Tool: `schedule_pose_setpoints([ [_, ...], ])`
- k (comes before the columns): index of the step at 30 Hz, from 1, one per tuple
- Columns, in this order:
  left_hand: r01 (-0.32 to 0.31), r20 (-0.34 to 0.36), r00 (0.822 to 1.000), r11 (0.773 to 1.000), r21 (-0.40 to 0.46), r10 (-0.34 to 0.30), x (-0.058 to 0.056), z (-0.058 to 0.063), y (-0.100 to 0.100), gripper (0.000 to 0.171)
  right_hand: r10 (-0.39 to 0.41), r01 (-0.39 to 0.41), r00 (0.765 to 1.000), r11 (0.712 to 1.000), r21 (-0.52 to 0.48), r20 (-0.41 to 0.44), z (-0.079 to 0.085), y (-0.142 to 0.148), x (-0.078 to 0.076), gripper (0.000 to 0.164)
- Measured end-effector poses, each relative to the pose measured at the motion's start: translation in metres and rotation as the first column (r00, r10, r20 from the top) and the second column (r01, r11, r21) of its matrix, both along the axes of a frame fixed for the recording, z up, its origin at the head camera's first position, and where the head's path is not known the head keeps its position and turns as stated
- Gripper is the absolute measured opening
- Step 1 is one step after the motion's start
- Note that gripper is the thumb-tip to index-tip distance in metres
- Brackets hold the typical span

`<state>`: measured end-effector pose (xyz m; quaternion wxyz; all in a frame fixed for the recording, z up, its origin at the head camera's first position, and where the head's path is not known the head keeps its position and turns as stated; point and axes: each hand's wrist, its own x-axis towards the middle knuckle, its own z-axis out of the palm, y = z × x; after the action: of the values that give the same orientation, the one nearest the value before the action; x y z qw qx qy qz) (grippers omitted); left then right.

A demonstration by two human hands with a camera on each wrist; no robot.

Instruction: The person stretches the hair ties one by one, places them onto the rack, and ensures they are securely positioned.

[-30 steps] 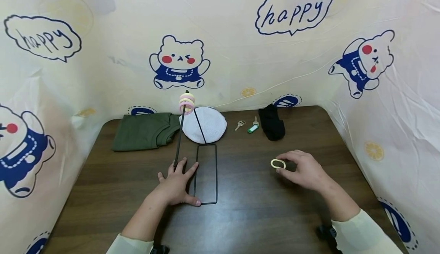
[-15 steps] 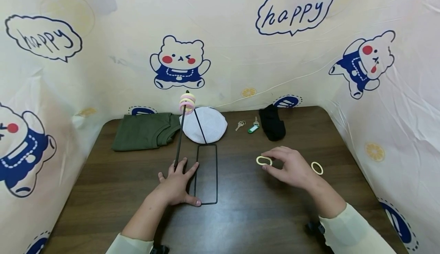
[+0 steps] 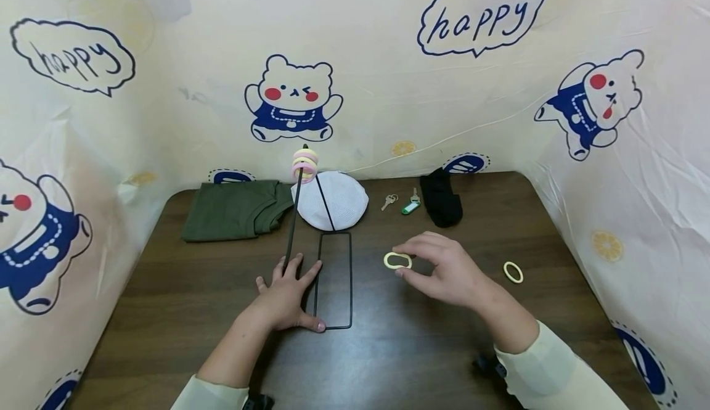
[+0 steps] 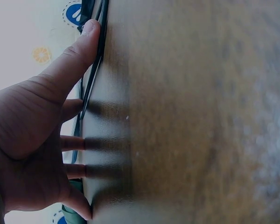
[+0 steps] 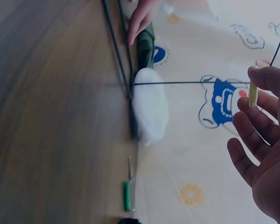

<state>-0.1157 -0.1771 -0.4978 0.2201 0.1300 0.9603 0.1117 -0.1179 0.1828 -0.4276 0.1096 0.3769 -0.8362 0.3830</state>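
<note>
My left hand (image 3: pixel 285 302) lies with spread, straight fingers on the base of a black wire stand (image 3: pixel 351 280); its thumb touches the base's near left corner. Pink and yellow hair ties (image 3: pixel 305 159) are stacked at the top of the stand, where its two slanting wires rise. Right of the stand, above the table, my right hand (image 3: pixel 446 271) pinches a pale yellow hair tie (image 3: pixel 385 261) between thumb and index finger. In the right wrist view that hair tie (image 5: pixel 253 94) appears edge-on. Another pale yellow hair tie (image 3: pixel 505 267) lies on the table behind the right hand.
Along the back edge of the brown table (image 3: pixel 405 360) lie a folded green cloth (image 3: pixel 233 213), a white cap-like item (image 3: pixel 346 200), a key (image 3: pixel 389 201), a key with a green tag (image 3: pixel 411 206) and a black sock (image 3: pixel 440 200). A printed sheet hangs behind.
My right hand has moved left toward the stand with the pinched hair tie, leaving the other hair tie on the table in sight. My left hand has stayed on the base.
</note>
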Motion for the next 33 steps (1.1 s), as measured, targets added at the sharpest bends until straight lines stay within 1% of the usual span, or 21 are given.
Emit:
schedule_pose_setpoints([
  [3,0.004,-0.006,1.0,1.0,-0.018,-0.004,-0.001,0.001,0.001,0.133,0.005,-0.005,1.0,1.0,-0.004,-0.018,0.006,-0.005,0.001,0.033],
  [7,0.021,-0.005,1.0,1.0,-0.013,-0.021,-0.003,0.001,0.007,0.133,0.016,-0.02,0.994,0.999,-0.038,-0.106,0.012,-0.011,0.003,0.034],
  [10,0.027,0.002,1.0,1.0,-0.006,-0.027,-0.004,0.0,0.01,0.133,0.036,-0.05,0.985,0.996,-0.078,-0.169,0.017,-0.017,0.005,0.036],
  [13,0.021,0.009,1.0,1.0,-0.019,-0.02,-0.004,-0.001,0.009,0.133,0.058,-0.082,0.977,0.991,-0.106,-0.207,0.022,-0.026,0.007,0.036],
  [21,0.006,0.025,1.0,1.0,-0.027,-0.005,-0.003,-0.002,0.007,0.134,0.079,-0.119,0.963,0.983,-0.142,-0.256,0.039,-0.046,0.008,0.033],
  [25,-0.006,0.031,1.0,0.999,-0.038,0.007,-0.002,-0.003,0.006,0.134,0.103,-0.152,0.953,0.976,-0.157,-0.285,0.048,-0.056,0.01,0.032],
  [31,-0.023,0.016,1.0,0.999,-0.029,0.023,-0.002,-0.006,0.001,0.135,0.154,-0.212,0.933,0.966,-0.15,-0.326,0.066,-0.075,0.014,0.031],
  [33,-0.026,0.015,1.0,0.999,-0.026,0.026,-0.003,-0.006,0.0,0.135,0.166,-0.23,0.92,0.962,-0.147,-0.356,0.072,-0.081,0.015,0.031],
])
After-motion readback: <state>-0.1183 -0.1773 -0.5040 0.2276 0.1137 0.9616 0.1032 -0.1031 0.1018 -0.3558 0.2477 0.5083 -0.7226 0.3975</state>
